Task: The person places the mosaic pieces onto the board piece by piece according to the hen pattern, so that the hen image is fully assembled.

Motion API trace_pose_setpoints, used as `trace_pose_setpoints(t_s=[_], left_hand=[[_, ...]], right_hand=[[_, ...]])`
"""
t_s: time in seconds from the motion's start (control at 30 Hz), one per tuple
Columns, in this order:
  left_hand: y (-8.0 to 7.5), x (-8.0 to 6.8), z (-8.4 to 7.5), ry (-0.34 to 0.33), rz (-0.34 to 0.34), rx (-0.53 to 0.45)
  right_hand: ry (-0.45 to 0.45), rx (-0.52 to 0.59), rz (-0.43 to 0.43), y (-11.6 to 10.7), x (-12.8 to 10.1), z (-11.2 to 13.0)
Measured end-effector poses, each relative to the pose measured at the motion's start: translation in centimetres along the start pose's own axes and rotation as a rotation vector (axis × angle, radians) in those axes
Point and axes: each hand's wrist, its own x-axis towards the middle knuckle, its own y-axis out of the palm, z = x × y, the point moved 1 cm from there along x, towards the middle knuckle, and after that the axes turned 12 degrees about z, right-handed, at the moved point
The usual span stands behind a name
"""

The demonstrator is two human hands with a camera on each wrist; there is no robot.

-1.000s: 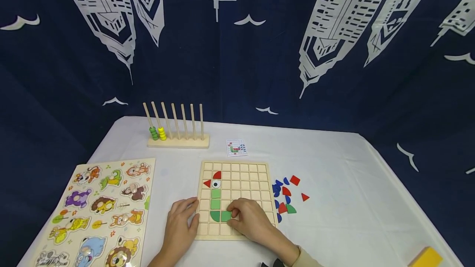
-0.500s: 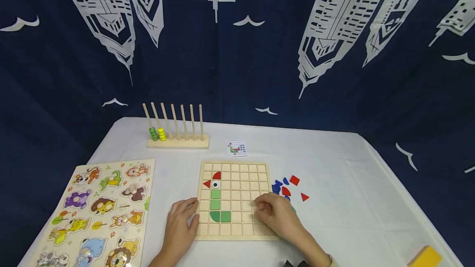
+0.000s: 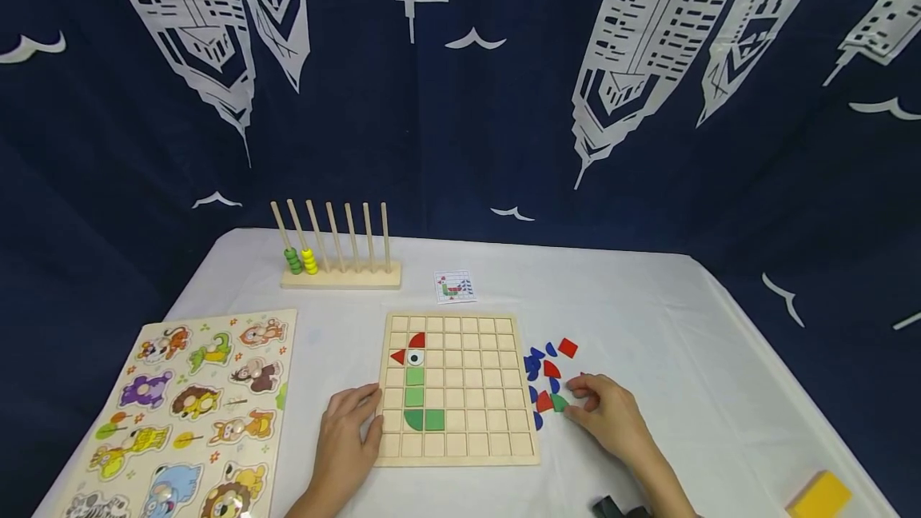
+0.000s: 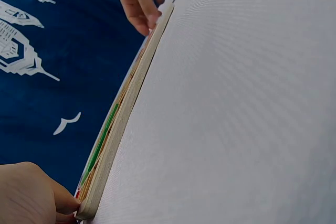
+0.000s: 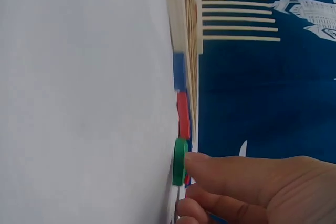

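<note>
The right hand (image 3: 608, 414), fingers loosely extended, touched a green quarter-round tile (image 3: 561, 403) among loose pieces just right of the wooden grid board (image 3: 460, 454). It held nothing. Thin, light and rigid, the tile looked best pinched by its edges. The left hand (image 3: 347, 440) rested flat against the board's near-left edge.
</note>
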Motion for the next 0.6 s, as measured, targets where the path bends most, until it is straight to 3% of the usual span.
trace_pose_setpoints(t_s=[0.43,0.6], left_hand=[[-0.11,0.07,-0.15,-0.012,0.012,-0.010],[-0.09,0.06,-0.10,-0.003,0.002,-0.005]], right_hand=[[-0.008,0.017,0.082,0.32,-0.27,0.39],[-0.098,0.050,0.121,0.29,-0.42,0.26]])
